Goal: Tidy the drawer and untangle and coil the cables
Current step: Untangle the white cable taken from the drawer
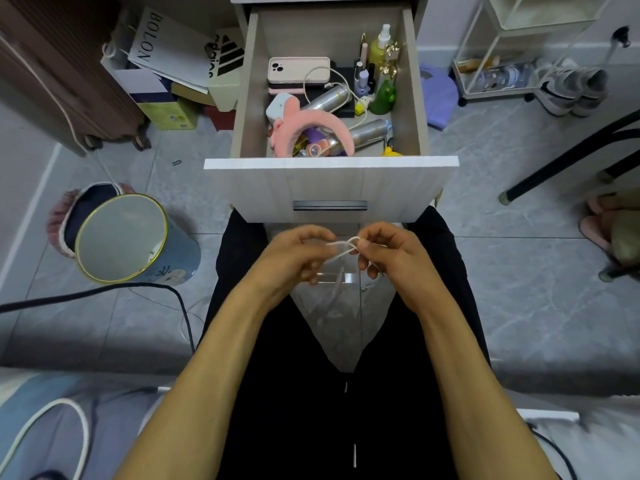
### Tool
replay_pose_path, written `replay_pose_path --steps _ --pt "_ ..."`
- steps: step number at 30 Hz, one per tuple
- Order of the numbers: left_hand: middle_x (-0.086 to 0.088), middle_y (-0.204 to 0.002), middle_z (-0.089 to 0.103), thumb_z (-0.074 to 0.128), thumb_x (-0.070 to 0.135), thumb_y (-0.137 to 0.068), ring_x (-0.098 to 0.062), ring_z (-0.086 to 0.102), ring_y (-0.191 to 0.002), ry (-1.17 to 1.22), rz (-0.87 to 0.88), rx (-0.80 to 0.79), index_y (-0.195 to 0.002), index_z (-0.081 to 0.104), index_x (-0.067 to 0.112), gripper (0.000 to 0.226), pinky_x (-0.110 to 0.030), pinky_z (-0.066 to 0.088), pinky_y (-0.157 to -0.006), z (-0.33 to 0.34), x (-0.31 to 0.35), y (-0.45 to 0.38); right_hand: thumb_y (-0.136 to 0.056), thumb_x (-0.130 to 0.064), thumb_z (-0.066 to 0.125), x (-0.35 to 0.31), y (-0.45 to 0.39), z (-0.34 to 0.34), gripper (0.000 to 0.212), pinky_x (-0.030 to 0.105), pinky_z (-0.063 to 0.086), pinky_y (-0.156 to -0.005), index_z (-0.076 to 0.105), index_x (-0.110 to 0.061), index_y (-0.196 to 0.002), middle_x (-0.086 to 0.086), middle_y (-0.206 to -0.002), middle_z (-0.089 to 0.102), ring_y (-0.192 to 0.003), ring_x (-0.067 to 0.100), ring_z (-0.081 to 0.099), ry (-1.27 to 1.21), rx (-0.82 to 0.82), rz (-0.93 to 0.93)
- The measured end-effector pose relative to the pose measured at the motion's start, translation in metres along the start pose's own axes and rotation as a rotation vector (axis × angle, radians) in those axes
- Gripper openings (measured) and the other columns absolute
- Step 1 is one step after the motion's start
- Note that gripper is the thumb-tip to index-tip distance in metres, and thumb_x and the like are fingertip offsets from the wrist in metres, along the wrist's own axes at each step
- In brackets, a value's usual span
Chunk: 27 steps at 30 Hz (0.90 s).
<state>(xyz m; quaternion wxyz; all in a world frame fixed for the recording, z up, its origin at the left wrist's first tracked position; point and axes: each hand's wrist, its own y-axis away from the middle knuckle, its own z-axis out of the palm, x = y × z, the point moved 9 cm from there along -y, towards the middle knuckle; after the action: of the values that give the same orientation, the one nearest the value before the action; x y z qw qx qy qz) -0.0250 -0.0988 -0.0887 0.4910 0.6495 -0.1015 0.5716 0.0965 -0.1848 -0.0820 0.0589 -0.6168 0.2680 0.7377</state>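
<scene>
Right at the fingers (360,244) of the right hand (391,254), thumb and forefinger are pinched together on a thin white cable (341,247), clamping a small crossed loop of it. Opposite, the left hand (294,258) has its fingers curled in on the same cable, the strand running across the short gap between the two hands. From there the cable trails down, blurred, over the pale floor showing between the person's dark trouser legs (how far it runs is hard to tell). Both forearms come up from the bottom of the view, and the hands hover just below the drawer front.

Out from the hands: the drawer (330,188) stands pulled open straight ahead, well filled. A second white cable (313,83) loops inside it, over a phone in a pale pink case (298,69) and across a silver canister (329,98). A pink padded headband (318,128) arches near the front, a second silver canister (367,133) lies to its right, and a green bottle (383,97) stands by the right wall with small bottles behind it.

Wider still, a blue bin with a gold rim (121,237) sits on the floor to the left, and a black cord (104,289) snakes across the tiles just below it.
</scene>
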Motion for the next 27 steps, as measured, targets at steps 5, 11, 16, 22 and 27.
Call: replay_pose_path --steps 5,11,16,22,27 --pt "0.002 -0.062 0.061 0.068 0.019 -0.089 -0.009 0.047 -0.050 -0.110 0.043 0.235 -0.087 0.077 0.018 0.009 -0.022 0.044 -0.051 -0.025 0.011 0.000 -0.093 -0.003 0.058 0.010 0.001 0.000 0.007 0.024 0.049 -0.057 0.064 -0.003 -0.089 0.004 -0.077 0.070 -0.067 0.017 0.060 0.019 0.014 0.045" --pt "-0.004 -0.051 0.050 0.060 0.025 -0.092 -0.013 0.034 -0.035 0.082 -0.036 0.261 -0.083 0.071 0.012 0.019 -0.027 0.044 -0.049 -0.029 -0.011 -0.001 -0.094 -0.005 0.057 0.010 0.002 -0.005 0.008 0.024 0.049 -0.055 0.064 -0.003 -0.091 0.008 -0.082 0.070 -0.065 0.019 0.061 0.015 0.027 0.056" --pt "0.000 -0.049 0.046 0.059 0.027 -0.096 -0.011 0.039 -0.040 0.019 0.005 0.368 -0.083 0.072 0.012 0.023 -0.024 0.044 -0.048 -0.042 -0.012 -0.001 -0.095 -0.006 0.056 0.014 0.002 -0.004 0.008 0.024 0.046 -0.052 0.063 -0.004 -0.091 0.005 -0.082 0.071 -0.059 0.017 0.057 0.019 0.015 0.074" --pt "0.011 -0.114 0.062 0.061 0.026 -0.094 -0.006 0.057 -0.098 -0.730 0.151 0.305 -0.120 0.063 0.027 0.026 -0.022 0.045 -0.087 -0.037 0.000 -0.007 -0.094 -0.005 0.057 0.016 0.001 -0.006 0.013 0.023 0.040 -0.049 0.063 -0.009 -0.084 0.012 -0.080 0.068 -0.053 0.013 0.050 0.041 0.017 0.077" --pt "0.024 -0.115 0.061 0.060 0.027 -0.096 0.005 0.054 -0.108 -0.831 0.306 -0.059 -0.124 0.064 0.034 0.029 -0.015 0.039 -0.096 0.014 0.021 -0.011 -0.094 -0.006 0.057 0.016 0.001 0.004 0.009 0.024 0.039 -0.051 0.063 -0.007 -0.088 0.013 -0.076 0.061 -0.056 0.014 0.051 0.047 -0.036 0.074"
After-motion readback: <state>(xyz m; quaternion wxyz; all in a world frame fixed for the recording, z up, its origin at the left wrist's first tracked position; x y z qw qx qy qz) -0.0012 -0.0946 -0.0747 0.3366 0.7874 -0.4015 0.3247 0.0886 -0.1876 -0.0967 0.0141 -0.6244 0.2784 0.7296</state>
